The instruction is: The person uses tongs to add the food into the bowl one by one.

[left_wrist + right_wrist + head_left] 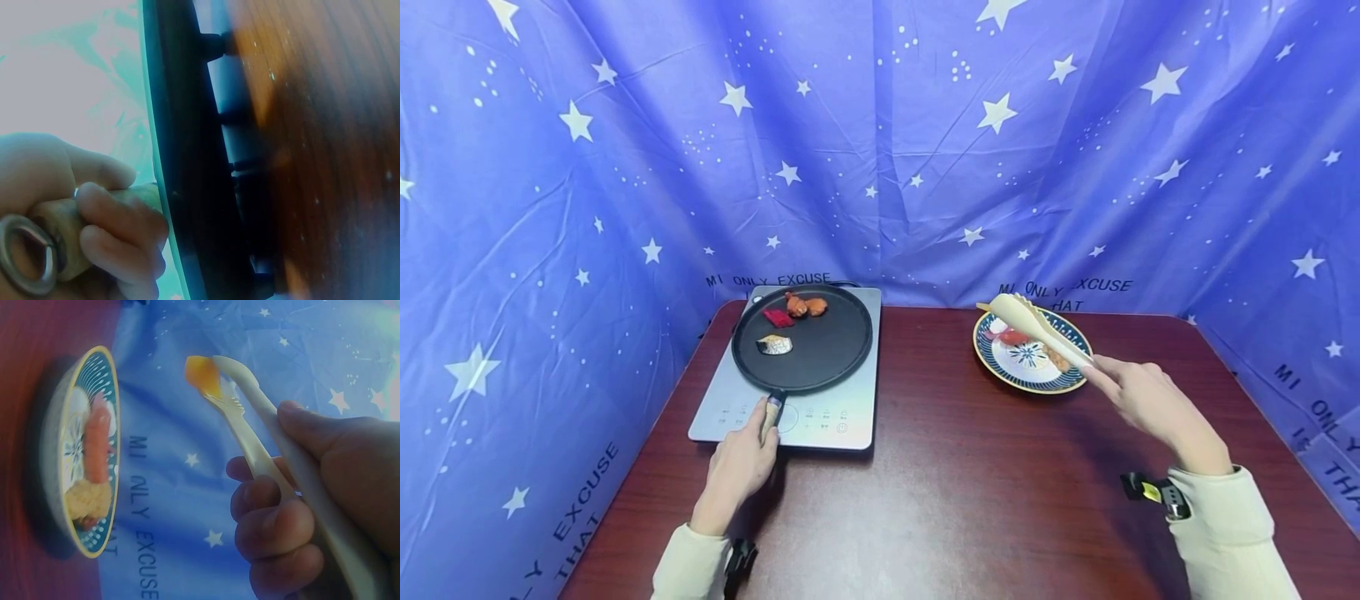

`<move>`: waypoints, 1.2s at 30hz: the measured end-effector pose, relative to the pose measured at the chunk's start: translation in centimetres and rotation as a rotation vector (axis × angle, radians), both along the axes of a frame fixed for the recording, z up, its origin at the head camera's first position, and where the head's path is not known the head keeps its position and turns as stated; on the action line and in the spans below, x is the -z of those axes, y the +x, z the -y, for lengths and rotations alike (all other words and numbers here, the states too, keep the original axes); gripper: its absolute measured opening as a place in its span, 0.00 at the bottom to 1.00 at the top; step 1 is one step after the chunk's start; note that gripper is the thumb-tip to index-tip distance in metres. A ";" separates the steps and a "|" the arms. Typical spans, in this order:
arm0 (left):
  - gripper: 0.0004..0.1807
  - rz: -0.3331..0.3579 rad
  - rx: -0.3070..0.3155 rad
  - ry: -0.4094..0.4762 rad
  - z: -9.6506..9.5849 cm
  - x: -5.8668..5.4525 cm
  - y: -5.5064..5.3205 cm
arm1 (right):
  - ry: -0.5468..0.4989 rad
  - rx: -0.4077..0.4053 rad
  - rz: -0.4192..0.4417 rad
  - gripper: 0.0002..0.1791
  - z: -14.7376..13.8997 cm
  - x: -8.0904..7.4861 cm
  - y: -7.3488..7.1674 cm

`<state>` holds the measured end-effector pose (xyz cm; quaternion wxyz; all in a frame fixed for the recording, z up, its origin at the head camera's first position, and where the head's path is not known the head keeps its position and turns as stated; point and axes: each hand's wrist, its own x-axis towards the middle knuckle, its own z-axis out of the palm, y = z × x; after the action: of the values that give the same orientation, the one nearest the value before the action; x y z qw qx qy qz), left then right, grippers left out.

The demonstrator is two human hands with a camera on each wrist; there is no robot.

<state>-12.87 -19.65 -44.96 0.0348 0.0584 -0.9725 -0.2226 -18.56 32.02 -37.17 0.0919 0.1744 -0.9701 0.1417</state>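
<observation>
My left hand (741, 461) grips the wooden handle (769, 421) of a black frying pan (820, 358), which sits on a silver induction cooker (856, 417). Brown meat pieces (806, 307), a red piece (778, 317) and a slice of fish with silvery skin (774, 344) lie in the pan. At the right, my right hand (1152, 402) holds cream tongs (1037, 327) over a patterned plate (1033, 385). Between the tongs' tips is a yellow-orange piece of food (203, 375). A pink-red piece (96, 440) and a tan crumbly piece (89, 500) lie on the plate.
A dark red wooden table (955, 475) carries the cooker at left and the plate at right, with bare wood between them. Blue star-printed curtains (917, 150) hang close behind the table and along both sides.
</observation>
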 end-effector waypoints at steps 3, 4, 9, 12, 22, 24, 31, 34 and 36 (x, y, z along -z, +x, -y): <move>0.30 -0.003 0.002 0.000 0.0 0.0 0.1 | 0.008 -0.025 -0.028 0.13 0.8 -0.3 -0.4; 0.30 -0.004 0.003 0.000 0.0 0.0 0.1 | 0.008 -0.033 -0.037 0.12 1.1 -0.5 -0.5; 0.30 -0.001 0.004 0.001 0.0 0.0 0.1 | 0.005 -0.040 -0.023 0.15 2.7 -1.2 -0.9; 0.30 -0.002 0.003 0.004 0.0 0.0 0.1 | -0.001 -0.044 -0.017 0.20 3.6 -1.5 -1.1; 0.31 -0.003 0.001 0.014 0.1 0.0 0.0 | -0.028 -0.103 -0.014 0.14 6.8 -2.3 -1.9; 0.30 -0.002 0.000 0.015 0.0 -0.1 0.1 | -0.033 -0.125 -0.016 0.14 7.5 -2.4 -2.1; 0.30 0.003 0.002 0.014 0.0 -0.1 0.2 | -0.032 -0.205 -0.081 0.10 9.6 -2.3 -2.7; 0.30 0.002 0.004 0.012 0.1 -0.1 0.1 | -0.039 -0.214 -0.091 0.10 10.5 -2.0 -3.0; 0.30 0.001 0.004 0.013 0.1 -0.1 0.1 | -0.042 -0.225 -0.094 0.09 11.0 -1.8 -3.2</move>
<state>-12.77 -19.77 -44.90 0.0336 0.0567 -0.9712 -0.2290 -21.75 21.04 -35.32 0.1246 0.2866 -0.9358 0.1628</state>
